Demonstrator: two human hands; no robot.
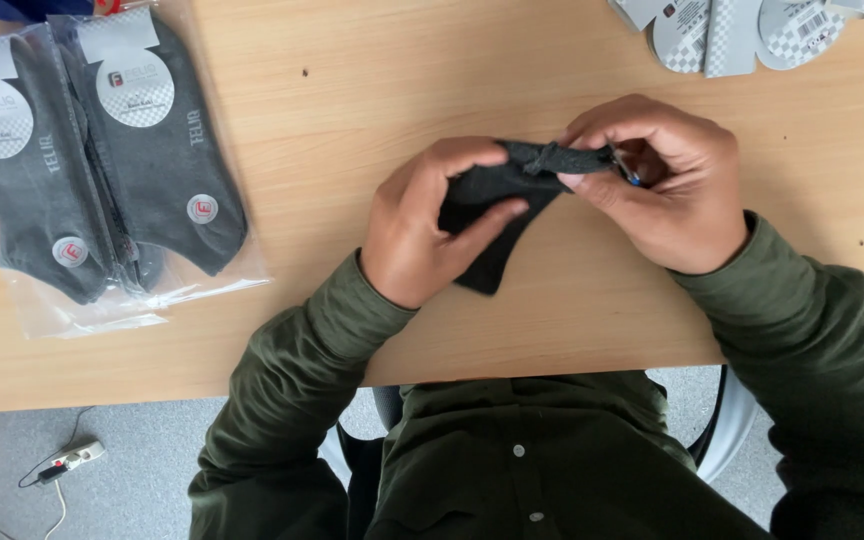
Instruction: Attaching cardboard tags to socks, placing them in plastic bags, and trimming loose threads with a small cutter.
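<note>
A dark grey ankle sock (pixel 497 215) is held just above a wooden table (pixel 352 90), stretched between both hands. My left hand (pixel 422 225) pinches its left part with thumb and fingers. My right hand (pixel 657 180) grips the bunched cuff end on the right. A small blue-tipped object shows between the right fingers; what it is I cannot tell. Both arms wear dark green sleeves.
Two clear bags of packed dark grey socks (pixel 102 160) with round labels lie at the table's left. Several grey and white card labels (pixel 742 30) sit at the top right edge. A white cable and plug (pixel 67 462) lie on the grey floor below.
</note>
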